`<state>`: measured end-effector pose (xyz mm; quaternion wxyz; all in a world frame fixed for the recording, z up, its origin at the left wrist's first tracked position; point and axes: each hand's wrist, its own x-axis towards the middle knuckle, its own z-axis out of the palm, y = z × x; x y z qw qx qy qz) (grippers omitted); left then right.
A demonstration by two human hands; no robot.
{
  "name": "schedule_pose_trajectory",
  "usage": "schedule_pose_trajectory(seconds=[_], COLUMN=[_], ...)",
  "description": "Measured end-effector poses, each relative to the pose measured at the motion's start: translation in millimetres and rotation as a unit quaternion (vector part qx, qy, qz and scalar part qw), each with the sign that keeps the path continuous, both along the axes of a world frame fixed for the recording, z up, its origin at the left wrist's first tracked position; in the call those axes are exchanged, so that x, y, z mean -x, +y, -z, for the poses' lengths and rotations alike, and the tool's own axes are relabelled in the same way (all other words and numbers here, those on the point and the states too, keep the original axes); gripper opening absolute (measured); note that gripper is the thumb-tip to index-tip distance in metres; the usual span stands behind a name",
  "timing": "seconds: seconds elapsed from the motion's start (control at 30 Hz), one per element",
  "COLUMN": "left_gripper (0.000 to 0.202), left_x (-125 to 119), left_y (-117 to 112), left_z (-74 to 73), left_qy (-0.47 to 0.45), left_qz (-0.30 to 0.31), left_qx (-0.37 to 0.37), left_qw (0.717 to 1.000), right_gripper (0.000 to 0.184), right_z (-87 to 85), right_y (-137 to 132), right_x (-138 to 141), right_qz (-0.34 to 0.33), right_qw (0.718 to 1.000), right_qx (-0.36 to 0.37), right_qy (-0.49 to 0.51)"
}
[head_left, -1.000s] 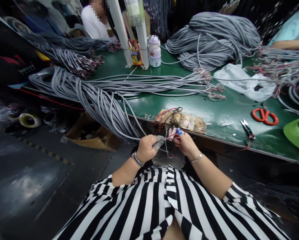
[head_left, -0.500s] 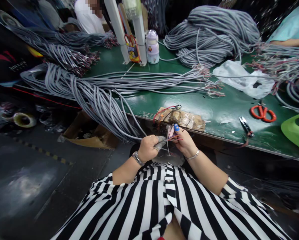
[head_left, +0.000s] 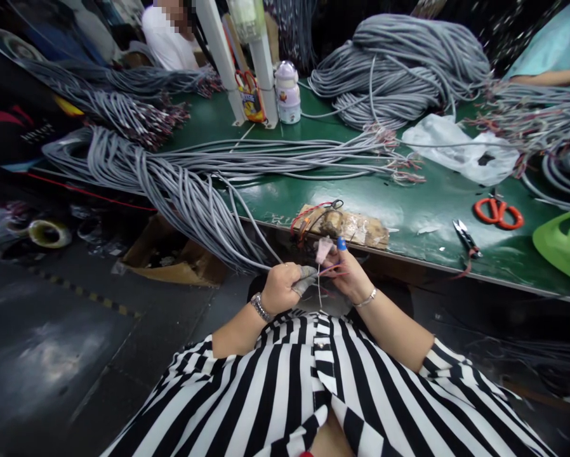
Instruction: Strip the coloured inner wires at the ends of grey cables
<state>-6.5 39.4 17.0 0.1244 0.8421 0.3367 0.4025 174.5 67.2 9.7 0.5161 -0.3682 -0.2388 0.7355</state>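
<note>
My left hand (head_left: 281,287) is closed round the end of a grey cable (head_left: 247,257), with a grey finger cot on the thumb. Thin coloured wires (head_left: 327,271) fan out of that end. My right hand (head_left: 346,274) pinches those wires, and its fingertips wear pink and blue cots. Both hands hover just below the front edge of the green table (head_left: 409,216), over my striped shirt. A taped wooden block (head_left: 346,227) with red and black wires sits on the table edge right above my hands.
A thick grey cable bundle (head_left: 171,184) hangs off the table's left side over a cardboard box (head_left: 171,263). Big cable coils (head_left: 399,70), a plastic bag (head_left: 461,152), red scissors (head_left: 498,212), snips (head_left: 464,236), a green fan (head_left: 565,244) and a bottle (head_left: 287,95) lie on the table. Other people sit at the far left and right.
My right hand has shifted slightly down and left along the wires, fingers re-pinching them. My left hand keeps its hold on the cable end.
</note>
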Motion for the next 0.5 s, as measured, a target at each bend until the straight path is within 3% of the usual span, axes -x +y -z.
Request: schedule_pose_trajectory(seconds=[0.33, 0.5], left_gripper=[0.021, 0.023], left_x=[26, 31], left_y=[-39, -46], left_z=[-7.6, -9.2], left_qy=[-0.011, -0.028], left_qz=[0.032, -0.001], left_qx=[-0.021, -0.043], left_qw=[0.999, 0.999], right_gripper=[0.058, 0.059], right_z=[2.4, -4.5], right_y=[-7, -6], right_x=[-11, -12], right_qz=[-0.041, -0.078], right_qw=[0.999, 0.997], right_qx=[0.016, 0.009], right_qy=[-0.016, -0.012])
